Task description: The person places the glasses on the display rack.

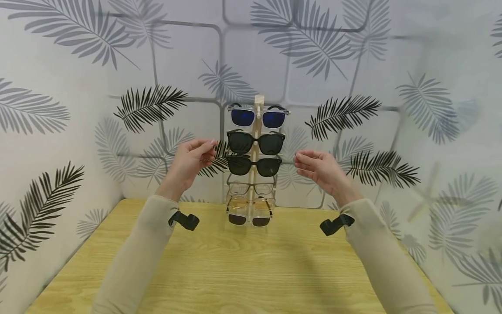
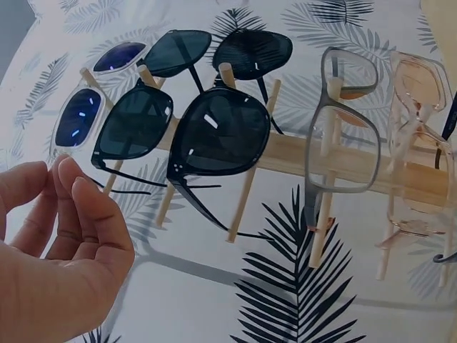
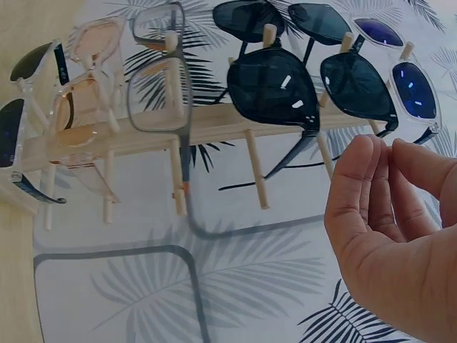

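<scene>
A wooden eyewear stand (image 1: 257, 107) holds several pairs of glasses in a column. On top are clear-framed sunglasses with blue lenses (image 1: 242, 117); below them come upper black sunglasses (image 1: 240, 142) and lower black sunglasses (image 1: 268, 167). My left hand (image 1: 192, 159) is held in the air left of the black pairs, fingers loosely bent, holding nothing. To the right of the stand, my right hand (image 1: 319, 170) hovers with its fingers bent loosely and nothing between them. Both hands are apart from the glasses in the head view.
Lower on the stand are grey-framed clear glasses (image 1: 238, 188), orange-tinted glasses (image 1: 237, 203) and clear-framed dark sunglasses (image 1: 237, 220). The stand is on a wood-grain table (image 1: 251, 270), with a leaf-patterned backdrop (image 1: 188, 56) behind it. Each wrist wears a black camera strap.
</scene>
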Demonstrator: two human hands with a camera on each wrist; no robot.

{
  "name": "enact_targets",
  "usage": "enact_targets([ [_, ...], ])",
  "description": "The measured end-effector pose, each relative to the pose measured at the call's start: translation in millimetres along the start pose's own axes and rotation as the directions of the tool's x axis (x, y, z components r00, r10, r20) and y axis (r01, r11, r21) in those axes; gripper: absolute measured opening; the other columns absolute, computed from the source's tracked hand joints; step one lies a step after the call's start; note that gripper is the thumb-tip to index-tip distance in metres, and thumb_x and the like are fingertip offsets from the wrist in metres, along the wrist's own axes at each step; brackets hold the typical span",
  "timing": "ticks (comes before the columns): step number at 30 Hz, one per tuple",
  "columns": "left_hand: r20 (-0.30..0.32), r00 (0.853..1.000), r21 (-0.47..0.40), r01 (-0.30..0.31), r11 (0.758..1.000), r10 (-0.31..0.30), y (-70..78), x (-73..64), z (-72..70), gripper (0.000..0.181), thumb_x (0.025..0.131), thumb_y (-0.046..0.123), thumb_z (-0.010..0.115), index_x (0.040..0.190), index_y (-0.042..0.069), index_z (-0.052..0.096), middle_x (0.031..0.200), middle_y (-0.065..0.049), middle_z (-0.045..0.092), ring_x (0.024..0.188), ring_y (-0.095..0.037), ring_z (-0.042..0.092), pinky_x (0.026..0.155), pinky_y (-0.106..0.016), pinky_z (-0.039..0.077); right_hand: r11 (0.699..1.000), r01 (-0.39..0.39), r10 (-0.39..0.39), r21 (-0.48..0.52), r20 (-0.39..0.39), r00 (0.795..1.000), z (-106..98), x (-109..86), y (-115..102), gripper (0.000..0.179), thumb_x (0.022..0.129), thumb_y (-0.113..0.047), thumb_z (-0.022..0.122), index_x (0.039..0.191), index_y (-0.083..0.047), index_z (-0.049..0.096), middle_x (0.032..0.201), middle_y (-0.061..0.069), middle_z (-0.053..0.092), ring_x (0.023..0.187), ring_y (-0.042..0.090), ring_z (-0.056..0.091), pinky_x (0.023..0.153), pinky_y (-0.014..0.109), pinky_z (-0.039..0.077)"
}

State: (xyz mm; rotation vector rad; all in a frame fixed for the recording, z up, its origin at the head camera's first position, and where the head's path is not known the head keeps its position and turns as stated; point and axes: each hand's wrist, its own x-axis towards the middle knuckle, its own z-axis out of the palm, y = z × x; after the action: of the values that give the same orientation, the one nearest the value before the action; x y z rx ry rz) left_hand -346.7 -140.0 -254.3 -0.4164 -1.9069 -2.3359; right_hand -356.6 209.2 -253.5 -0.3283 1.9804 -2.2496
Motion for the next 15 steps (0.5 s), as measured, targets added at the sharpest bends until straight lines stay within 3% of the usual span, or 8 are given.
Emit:
enact_targets([
  [6,0.024,0.999,-0.098,0.05,0.994,-0.048,-17.6,-9.6,-6.8,0.022,0.097,0.024,0.063,0.107,0.004,0.068,0.08,0.002,0.066,0.07,-0.01,0.06,0.061,-0.022,0.052,1.0,-0.001,0.001,0.025,0.011,1.0,-1.1,-5.8,21.2,0.012,0.097,-0.013,0.063,0.107,-0.007,0.066,0.094,0.0,0.072,0.087,0.013,0.069,0.078,0.026,0.059],
  [15,0.067,0.991,-0.179,0.126,0.976,-0.116,-47.8,-24.9,-14.5,0.017,0.1,0.021,0.059,0.094,0.014,0.073,0.078,0.003,0.067,0.069,-0.009,0.061,0.062,-0.021,0.052,0.999,-0.032,0.031,0.034,0.016,0.999,-8.7,-14.8,56.5,0.009,0.099,-0.015,0.06,0.102,-0.014,0.068,0.096,-0.001,0.071,0.087,0.011,0.068,0.08,0.026,0.059],
])
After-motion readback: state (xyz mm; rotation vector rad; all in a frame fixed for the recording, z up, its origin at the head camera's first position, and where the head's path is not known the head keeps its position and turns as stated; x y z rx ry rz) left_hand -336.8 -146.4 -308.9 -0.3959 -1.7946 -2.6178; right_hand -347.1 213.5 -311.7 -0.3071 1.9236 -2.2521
